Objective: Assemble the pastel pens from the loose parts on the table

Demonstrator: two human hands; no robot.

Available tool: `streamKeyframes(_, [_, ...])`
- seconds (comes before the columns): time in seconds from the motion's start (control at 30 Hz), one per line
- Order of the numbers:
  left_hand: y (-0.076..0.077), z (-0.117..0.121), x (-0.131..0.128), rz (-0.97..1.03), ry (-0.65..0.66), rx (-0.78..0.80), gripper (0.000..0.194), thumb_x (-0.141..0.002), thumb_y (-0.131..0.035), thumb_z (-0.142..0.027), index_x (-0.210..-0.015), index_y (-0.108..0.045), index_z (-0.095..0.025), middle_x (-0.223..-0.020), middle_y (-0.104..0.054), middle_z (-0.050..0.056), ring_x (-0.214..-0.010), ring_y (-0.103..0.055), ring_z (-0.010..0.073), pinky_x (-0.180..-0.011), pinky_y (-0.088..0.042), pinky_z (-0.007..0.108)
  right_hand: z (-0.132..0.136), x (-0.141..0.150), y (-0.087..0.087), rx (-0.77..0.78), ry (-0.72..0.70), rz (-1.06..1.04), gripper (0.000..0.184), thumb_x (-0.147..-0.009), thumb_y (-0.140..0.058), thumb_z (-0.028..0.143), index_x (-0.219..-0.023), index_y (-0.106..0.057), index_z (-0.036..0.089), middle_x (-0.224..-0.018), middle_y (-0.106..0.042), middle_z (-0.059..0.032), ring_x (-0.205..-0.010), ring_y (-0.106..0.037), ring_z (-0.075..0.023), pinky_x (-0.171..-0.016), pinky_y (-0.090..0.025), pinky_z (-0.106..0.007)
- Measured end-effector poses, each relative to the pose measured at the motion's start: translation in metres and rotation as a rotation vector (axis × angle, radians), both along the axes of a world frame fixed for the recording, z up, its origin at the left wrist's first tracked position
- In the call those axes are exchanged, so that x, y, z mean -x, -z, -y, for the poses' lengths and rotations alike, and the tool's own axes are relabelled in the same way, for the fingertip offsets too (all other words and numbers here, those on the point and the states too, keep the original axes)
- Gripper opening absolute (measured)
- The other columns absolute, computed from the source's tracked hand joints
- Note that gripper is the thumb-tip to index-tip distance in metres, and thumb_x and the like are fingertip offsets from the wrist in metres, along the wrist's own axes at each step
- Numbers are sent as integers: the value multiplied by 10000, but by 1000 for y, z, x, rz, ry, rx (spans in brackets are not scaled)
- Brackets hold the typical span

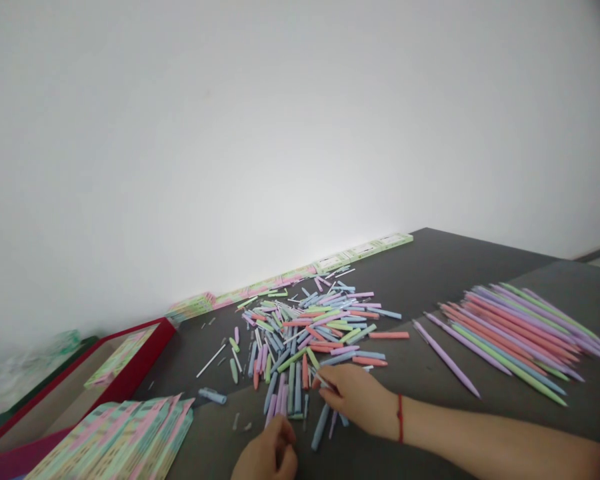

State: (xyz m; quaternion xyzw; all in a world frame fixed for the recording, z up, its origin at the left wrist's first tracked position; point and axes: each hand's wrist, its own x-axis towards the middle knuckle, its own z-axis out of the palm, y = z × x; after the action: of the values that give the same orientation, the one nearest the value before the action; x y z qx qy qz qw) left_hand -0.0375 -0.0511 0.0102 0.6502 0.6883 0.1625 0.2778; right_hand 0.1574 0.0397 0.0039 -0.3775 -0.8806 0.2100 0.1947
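Note:
A heap of short pastel pen parts point(307, 330) in blue, pink, green, purple and orange lies on the dark grey table point(430, 267). My right hand point(357, 399), with a red string at the wrist, rests at the near edge of the heap, its fingers pinching a thin white piece there. At the bottom edge of the view my left hand point(269, 457) is curled, fingers closed; whether it holds anything is hidden. A row of long assembled pens point(515, 333) lies at the right.
Stacks of printed pastel cards point(125, 437) sit at the near left. A red-edged box point(130, 363) stands behind them. Flat green and pink packets point(300, 273) line the white wall. A loose purple pen point(445, 357) lies between heap and row.

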Motion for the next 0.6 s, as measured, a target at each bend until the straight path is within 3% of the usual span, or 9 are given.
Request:
streamKeyframes(0.1, [-11,-4,-15,-261,16,56,53,-725,-468,-223,-756,-507,-244,-642,-601,2,-635,-594,217,-567,-314,279,-11,13,-1,-17,-46,73,200,-804,-533,232,-961,-653,207,-870,-707,-56,-790,-632,-214,-646,-381,-260])
streamKeyframes(0.2, [-19,-8,-28,-381,-12,53,81,-754,-468,-236,-784,-543,-240,-752,-690,64,-729,-651,272,-597,-343,309,-16,24,-2,-43,-77,142,191,-799,-549,264,-949,-656,211,-875,-716,-67,-791,-645,-233,-637,-393,-272])
streamKeyframes(0.4, [-26,-14,-35,-422,16,47,175,-793,-405,-198,-841,-573,-197,-846,-722,159,-804,-674,341,-646,-402,379,-11,28,0,-90,-139,224,165,-835,-519,268,-895,-647,185,-866,-717,-92,-782,-657,-245,-631,-407,-282])
streamKeyframes(0.6, [-25,-16,-34,-455,0,56,177,-782,-402,-182,-828,-571,-212,-826,-725,126,-791,-678,300,-636,-396,343,-9,24,0,-108,-179,226,131,-835,-541,256,-900,-632,188,-864,-711,-82,-789,-654,-240,-626,-401,-272])
